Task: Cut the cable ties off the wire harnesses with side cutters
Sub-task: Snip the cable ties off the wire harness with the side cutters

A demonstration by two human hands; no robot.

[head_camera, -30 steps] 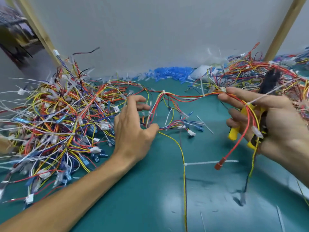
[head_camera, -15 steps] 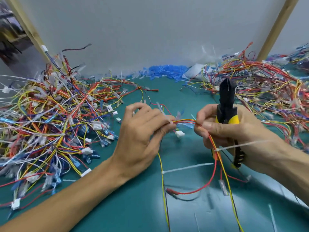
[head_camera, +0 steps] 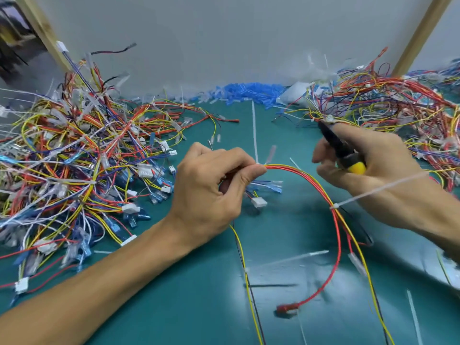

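My left hand point(head_camera: 211, 190) pinches a red and yellow wire harness point(head_camera: 311, 180) between thumb and fingers, right at a white cable tie point(head_camera: 254, 135) whose tail stands upward. The harness arcs right and down to a red terminal point(head_camera: 287, 307) on the mat. A second white cable tie point(head_camera: 373, 192) binds the harness lower down, its tail crossing my right wrist. My right hand point(head_camera: 373, 175) holds the side cutters point(head_camera: 341, 148), black with yellow grips, jaws pointing up and left, apart from the harness.
A big tangle of harnesses point(head_camera: 74, 158) fills the left of the green mat point(head_camera: 199, 295). Another pile point(head_camera: 398, 103) lies at the back right. Blue sleeves point(head_camera: 249, 92) line the grey back wall. Cut tie pieces point(head_camera: 293, 257) lie near the front.
My right hand has let go of the harness and drawn away to the right with the cutters. My left hand keeps its pinch, and the wires now hang in a wider arc.
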